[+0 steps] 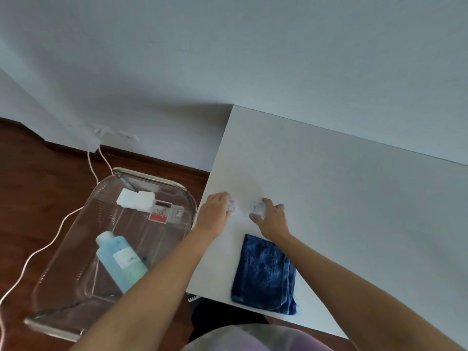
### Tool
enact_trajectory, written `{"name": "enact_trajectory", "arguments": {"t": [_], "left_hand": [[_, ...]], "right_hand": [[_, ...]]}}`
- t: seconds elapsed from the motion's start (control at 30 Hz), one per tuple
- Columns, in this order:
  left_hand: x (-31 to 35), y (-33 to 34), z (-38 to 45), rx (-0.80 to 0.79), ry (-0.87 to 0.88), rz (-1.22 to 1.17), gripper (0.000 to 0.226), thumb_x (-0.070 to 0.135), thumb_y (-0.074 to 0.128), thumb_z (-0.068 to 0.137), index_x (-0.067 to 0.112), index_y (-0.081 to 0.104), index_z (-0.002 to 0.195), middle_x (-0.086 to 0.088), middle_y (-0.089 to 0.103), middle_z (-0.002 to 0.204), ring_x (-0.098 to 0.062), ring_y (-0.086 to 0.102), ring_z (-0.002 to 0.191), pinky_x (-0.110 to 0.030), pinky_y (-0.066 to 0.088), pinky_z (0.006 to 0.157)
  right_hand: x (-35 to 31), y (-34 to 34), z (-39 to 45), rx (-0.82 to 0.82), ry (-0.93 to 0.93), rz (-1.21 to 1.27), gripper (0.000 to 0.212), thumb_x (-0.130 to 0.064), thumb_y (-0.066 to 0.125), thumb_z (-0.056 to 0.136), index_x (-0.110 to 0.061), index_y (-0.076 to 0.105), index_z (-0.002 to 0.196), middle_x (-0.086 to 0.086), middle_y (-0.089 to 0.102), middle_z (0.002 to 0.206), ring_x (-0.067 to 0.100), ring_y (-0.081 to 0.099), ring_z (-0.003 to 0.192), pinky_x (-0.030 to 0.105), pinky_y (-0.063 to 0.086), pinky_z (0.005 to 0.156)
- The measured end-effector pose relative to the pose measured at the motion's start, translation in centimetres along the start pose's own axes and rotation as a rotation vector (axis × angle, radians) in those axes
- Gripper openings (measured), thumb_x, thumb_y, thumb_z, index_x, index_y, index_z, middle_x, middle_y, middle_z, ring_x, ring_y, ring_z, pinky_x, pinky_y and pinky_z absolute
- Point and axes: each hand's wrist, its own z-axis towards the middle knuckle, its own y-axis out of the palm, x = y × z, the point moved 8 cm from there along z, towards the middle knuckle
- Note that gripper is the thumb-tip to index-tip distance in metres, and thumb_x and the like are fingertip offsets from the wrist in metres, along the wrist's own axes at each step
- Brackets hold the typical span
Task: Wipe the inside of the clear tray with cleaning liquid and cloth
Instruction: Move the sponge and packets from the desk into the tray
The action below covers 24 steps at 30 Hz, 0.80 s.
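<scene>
The clear tray (pixel 63 239) sits left of the white table (pixel 354 198), over the wooden floor. Inside it lies a blue bottle of cleaning liquid (pixel 119 259) on its side, along with a white folded pad (pixel 135 198) and a small clear box with a red label (pixel 164 211). A dark blue cloth (pixel 263 272) lies folded near the table's front edge. My left hand (pixel 214 214) rests near the table's left edge, fingers curled on a small pale item (pixel 231 203). My right hand (pixel 272 219), just beyond the cloth, grips a small clear item (pixel 259 209).
A white cable (pixel 50 239) runs from a wall socket (pixel 93 140) across the floor and past the tray's left side. The pale wall stands behind the table. A dark shape lies on the floor under the table's front corner.
</scene>
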Motion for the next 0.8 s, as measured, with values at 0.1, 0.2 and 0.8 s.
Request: {"name": "enact_trajectory", "arguments": {"t": [0.1, 0.2, 0.8], "left_hand": [[0.2, -0.1, -0.7, 0.029, 0.002, -0.005, 0.035, 0.018, 0.066, 0.088, 0.011, 0.047, 0.116, -0.009, 0.062, 0.113, -0.028, 0.057, 0.104, -0.038, 0.049, 0.075], [0.0, -0.1, -1.4, 0.05, -0.045, -0.106, 0.037, 0.016, 0.07, 0.085, 0.011, 0.046, 0.113, -0.01, 0.064, 0.111, -0.029, 0.064, 0.095, -0.038, 0.053, 0.074], [-20.1, -5.1, -11.6, 0.394, -0.825, -0.841, 0.04, 0.016, 0.067, 0.089, 0.002, 0.061, 0.127, -0.015, 0.066, 0.123, -0.023, 0.06, 0.102, -0.033, 0.049, 0.088]], "right_hand": [[-0.4, 0.0, 0.1, 0.032, -0.02, 0.049, 0.056, -0.031, 0.07, 0.084, -0.01, 0.042, 0.127, 0.019, 0.04, 0.126, 0.036, 0.052, 0.106, 0.039, 0.046, 0.088], [-1.0, -0.1, -0.4, 0.053, -0.076, 0.077, 0.053, -0.024, 0.076, 0.079, -0.01, 0.04, 0.115, 0.016, 0.05, 0.112, 0.029, 0.051, 0.091, 0.033, 0.043, 0.073], [-17.2, 10.9, -2.7, -0.141, -0.301, 0.179, 0.038, -0.018, 0.061, 0.091, -0.019, 0.046, 0.125, 0.007, 0.06, 0.119, 0.02, 0.059, 0.1, 0.036, 0.056, 0.085]]}}
